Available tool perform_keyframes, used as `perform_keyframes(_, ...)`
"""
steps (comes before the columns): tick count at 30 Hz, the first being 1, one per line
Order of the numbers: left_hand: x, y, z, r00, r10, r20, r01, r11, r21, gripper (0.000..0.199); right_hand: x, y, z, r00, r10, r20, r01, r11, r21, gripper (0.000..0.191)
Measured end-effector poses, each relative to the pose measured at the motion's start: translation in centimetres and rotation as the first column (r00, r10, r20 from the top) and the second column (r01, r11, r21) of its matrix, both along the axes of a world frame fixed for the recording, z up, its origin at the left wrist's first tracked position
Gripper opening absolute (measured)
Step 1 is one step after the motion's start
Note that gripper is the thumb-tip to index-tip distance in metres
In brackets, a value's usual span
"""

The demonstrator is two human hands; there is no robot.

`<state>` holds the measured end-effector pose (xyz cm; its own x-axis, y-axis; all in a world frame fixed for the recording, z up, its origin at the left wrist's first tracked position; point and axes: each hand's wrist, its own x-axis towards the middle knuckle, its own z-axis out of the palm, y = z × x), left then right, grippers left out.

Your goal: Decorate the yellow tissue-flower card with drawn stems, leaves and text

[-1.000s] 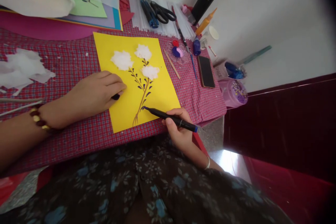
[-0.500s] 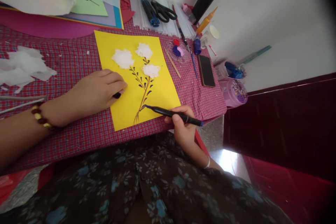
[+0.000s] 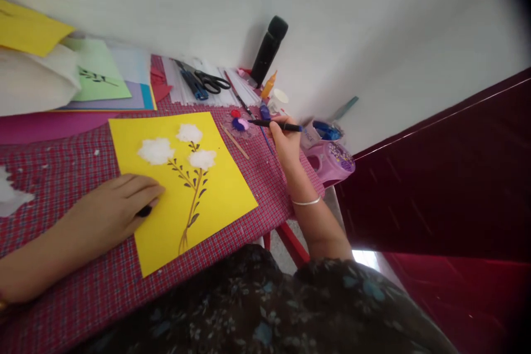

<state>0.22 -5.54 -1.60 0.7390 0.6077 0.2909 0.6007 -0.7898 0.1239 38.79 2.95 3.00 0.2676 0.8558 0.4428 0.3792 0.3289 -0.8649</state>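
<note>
My left hand point(image 3: 124, 204) rests on the left edge of the yellow paper point(image 3: 232, 188), its fingers curled together round a small black thing point(image 3: 144, 211) that I cannot make out. The paper bears a painted brown stem point(image 3: 194, 199) with dark leaves and three fluffy white blossoms point(image 3: 156, 151). Beyond its right side, my right hand point(image 3: 286, 141) is closed on a slim black pen point(image 3: 274, 124) with a blue end. The pen's tip is at the clear dish point(image 3: 244, 130) of red, blue and pink paint.
A wooden stick point(image 3: 235, 142) and a brush point(image 3: 266, 140) lie near the dish. Behind are scissors point(image 3: 211, 82), white strips, a black bottle point(image 3: 269, 50) and an orange tube point(image 3: 269, 86). Pink containers point(image 3: 332, 163) stand at right, coloured papers point(image 3: 99, 66) at back left.
My right hand has carried the pen from the lower stem up and right to the paint dish. The view has shifted, showing more wall. My left hand stays on the paper's edge.
</note>
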Motion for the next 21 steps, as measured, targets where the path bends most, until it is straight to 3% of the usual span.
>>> perform_keyframes(3, 0.0, -0.1, 0.1, 1.000, 0.010, -0.015, -0.010, 1.000, -0.005, 0.033, 0.6, 2.7, -1.5, 0.999, -0.009, 0.031, 0.010, 0.999, -0.035, 0.027)
perform_keyframes(7, -0.2, 0.0, -0.2, 1.000, 0.015, -0.011, -0.015, 1.000, -0.001, 0.035, 0.6, 3.6, -2.9, 0.999, 0.032, 0.044, -0.029, 0.998, -0.062, 0.019)
perform_keyframes(17, -0.2, 0.0, -0.7, 1.000, 0.028, -0.002, -0.028, 1.000, 0.002, 0.037, 0.0, 3.8, -3.3, 0.987, 0.099, 0.124, -0.081, 0.987, -0.141, 0.024)
perform_keyframes(21, -0.3, 0.0, -0.9, 0.999, 0.037, -0.006, -0.037, 0.999, 0.004, 0.037, 0.5, 3.8, -3.5, 0.991, 0.041, 0.124, -0.025, 0.991, -0.130, 0.019)
